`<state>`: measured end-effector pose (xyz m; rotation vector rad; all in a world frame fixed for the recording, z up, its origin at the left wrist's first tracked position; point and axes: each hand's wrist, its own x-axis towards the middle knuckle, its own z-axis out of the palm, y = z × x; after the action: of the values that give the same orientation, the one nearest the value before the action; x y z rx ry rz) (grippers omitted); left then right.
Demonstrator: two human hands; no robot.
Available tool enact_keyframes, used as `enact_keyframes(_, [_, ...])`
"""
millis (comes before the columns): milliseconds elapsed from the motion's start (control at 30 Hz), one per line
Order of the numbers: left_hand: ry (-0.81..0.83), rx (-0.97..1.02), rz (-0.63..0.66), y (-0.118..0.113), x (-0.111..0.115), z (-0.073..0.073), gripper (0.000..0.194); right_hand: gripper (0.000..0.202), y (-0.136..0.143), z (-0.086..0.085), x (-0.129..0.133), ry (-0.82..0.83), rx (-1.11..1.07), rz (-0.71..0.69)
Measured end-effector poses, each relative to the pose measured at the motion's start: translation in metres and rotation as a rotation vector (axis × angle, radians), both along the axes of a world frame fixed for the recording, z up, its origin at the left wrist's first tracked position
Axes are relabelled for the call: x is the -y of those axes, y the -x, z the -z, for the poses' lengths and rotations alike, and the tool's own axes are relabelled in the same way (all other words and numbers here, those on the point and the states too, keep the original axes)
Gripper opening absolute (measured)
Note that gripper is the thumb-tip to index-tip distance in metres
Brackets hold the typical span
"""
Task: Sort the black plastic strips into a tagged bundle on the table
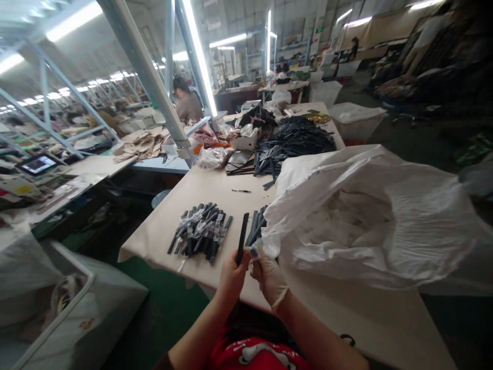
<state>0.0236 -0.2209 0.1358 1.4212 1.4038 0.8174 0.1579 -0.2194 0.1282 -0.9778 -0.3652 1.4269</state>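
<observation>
My left hand [232,275] is bare and closed round a dark strip [242,237], which stands up from the fist. Close against it, my right hand [270,277] wears a pale glove, its fingers pinched together near the strip's lower part; what they grip is too small to make out. To the left on the table lies a pile of dark bundles [200,231] with clear wrapping. More dark strips [255,226] lie just behind my hands, partly covered by a large white sack [346,221].
The pale table [150,234] also bears a pen [241,191], a big heap of dark strips [296,139] and plastic bags [213,158]. A slanted metal post [148,67] rises at its far left. A grey bin [92,303] stands lower left. Other people sit farther back.
</observation>
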Motion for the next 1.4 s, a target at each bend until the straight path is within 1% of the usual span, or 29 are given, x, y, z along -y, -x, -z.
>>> enact_keyframes(133, [-0.031,-0.173,-0.033,0.023,-0.018,0.012,0.031,0.036,0.008,0.014,-0.031,-0.012,-0.08,0.001])
enact_keyframes(167, [-0.041,-0.218,-0.052,0.026,-0.023,0.015,0.03,0.035,0.012,0.017,-0.041,0.004,-0.078,0.006])
enact_keyframes(233, [-0.046,-0.271,-0.105,0.028,-0.036,0.02,0.028,0.033,0.03,0.024,-0.056,0.098,-0.06,0.042])
enact_keyframes(300, [-0.045,-0.265,-0.131,0.028,-0.05,0.027,0.026,0.037,0.053,0.031,-0.067,0.205,-0.102,0.067])
enact_keyframes(367, [-0.035,-0.222,-0.116,0.032,-0.065,0.037,0.026,0.041,0.069,0.04,-0.076,0.256,-0.163,0.011])
enact_keyframes(400, [-0.017,-0.204,-0.1,0.036,-0.071,0.042,0.027,0.041,0.072,0.045,-0.082,0.259,-0.172,-0.02])
enact_keyframes(467, [0.039,-0.194,-0.074,0.048,-0.08,0.054,0.029,0.039,0.071,0.054,-0.096,0.232,-0.143,-0.052])
enact_keyframes(567, [0.099,-0.205,-0.034,0.062,-0.091,0.071,0.031,0.036,0.07,0.069,-0.117,0.244,-0.092,-0.042])
enact_keyframes(667, [0.08,-0.22,-0.078,0.067,-0.108,0.085,0.031,0.036,0.082,0.081,-0.128,0.304,-0.076,-0.114])
enact_keyframes(733, [0.071,-0.273,-0.11,0.072,-0.126,0.092,0.031,0.033,0.085,0.083,-0.131,0.3,-0.093,-0.169])
enact_keyframes(833, [0.085,-0.399,-0.146,0.089,-0.155,0.097,0.03,0.035,0.072,0.077,-0.136,0.275,-0.18,-0.227])
enact_keyframes(900, [0.077,-0.444,-0.187,0.103,-0.168,0.096,0.028,0.036,0.06,0.071,-0.139,0.25,-0.241,-0.268])
enact_keyframes(933, [0.066,-0.451,-0.2,0.108,-0.171,0.094,0.027,0.035,0.055,0.069,-0.139,0.227,-0.248,-0.283])
enact_keyframes(967, [0.056,-0.455,-0.204,0.111,-0.169,0.09,0.028,0.035,0.052,0.068,-0.138,0.199,-0.238,-0.289])
enact_keyframes(1033, [0.056,-0.416,-0.169,0.108,-0.157,0.08,0.031,0.037,0.05,0.068,-0.132,0.155,-0.182,-0.259])
enact_keyframes(1067, [0.069,-0.357,-0.132,0.102,-0.147,0.073,0.033,0.038,0.051,0.069,-0.126,0.145,-0.145,-0.228])
enact_keyframes(1133, [0.111,-0.191,-0.039,0.082,-0.124,0.058,0.036,0.037,0.054,0.068,-0.113,0.128,-0.075,-0.179])
enact_keyframes(1200, [0.146,-0.037,0.008,0.059,-0.102,0.044,0.034,0.036,0.053,0.061,-0.096,0.081,-0.025,-0.168])
enact_keyframes(1300, [0.162,0.083,-0.006,0.032,-0.074,0.026,0.03,0.029,0.043,0.041,-0.067,0.014,0.063,-0.251])
enact_keyframes(1367, [0.219,0.164,0.028,0.024,-0.057,0.015,0.03,0.026,0.031,0.026,-0.048,0.014,0.131,-0.285])
enact_keyframes(1400, [0.255,0.209,0.063,0.022,-0.048,0.011,0.03,0.025,0.024,0.02,-0.04,0.01,0.156,-0.269])
